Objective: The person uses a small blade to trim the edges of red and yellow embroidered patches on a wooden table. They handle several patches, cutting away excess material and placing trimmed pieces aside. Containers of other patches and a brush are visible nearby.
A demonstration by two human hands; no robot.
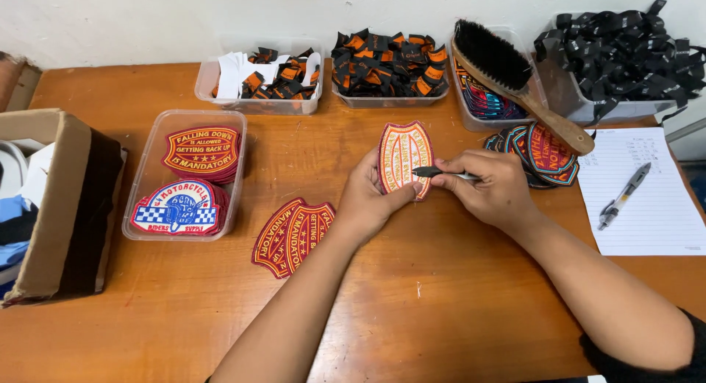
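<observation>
Head view: left hand (368, 199) is gripping a red shield-shaped embroidered patch (403, 156), holding it upright just above the orange wooden table (441, 295), reverse side facing up. Right hand (491, 188) is pinching a small dark-tipped tool (441, 173), tip touching the patch's lower edge. A stack of matching red patches (292, 236) is lying just left of the left wrist. A clear plastic tray (185, 176) at left is holding red shield patches and blue-white-red checkered ones. Clear tubs of black-orange folded labels (388, 65) are sitting along the wall; a wooden brush (515, 78) is resting across another tub. A pen (624, 195) is lying on a lined white sheet (647, 199) at right.
</observation>
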